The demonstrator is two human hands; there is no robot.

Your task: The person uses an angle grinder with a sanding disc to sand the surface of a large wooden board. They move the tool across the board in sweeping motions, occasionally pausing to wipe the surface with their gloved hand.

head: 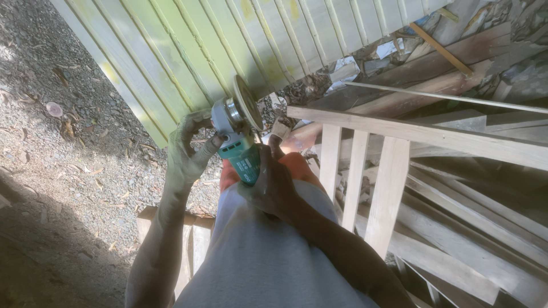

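We grip the teal angle grinder [242,145] at centre frame, right hand [273,185] clenched on its body, left hand [185,151] steadying its head, disc toward twelve o'clock against the green slatted panel [228,45].

The left hand [185,154], dusted pale, is gripping the head of a teal angle grinder [240,142], while the right hand [274,185] is wrapping around its body. The grinder's disc [246,102] is standing on edge just before a pale green slatted panel [228,45]. A bare wooden frame [388,171] is leaning to the right, over stacked planks [456,239]. Gravel [57,142] is lying to the left.
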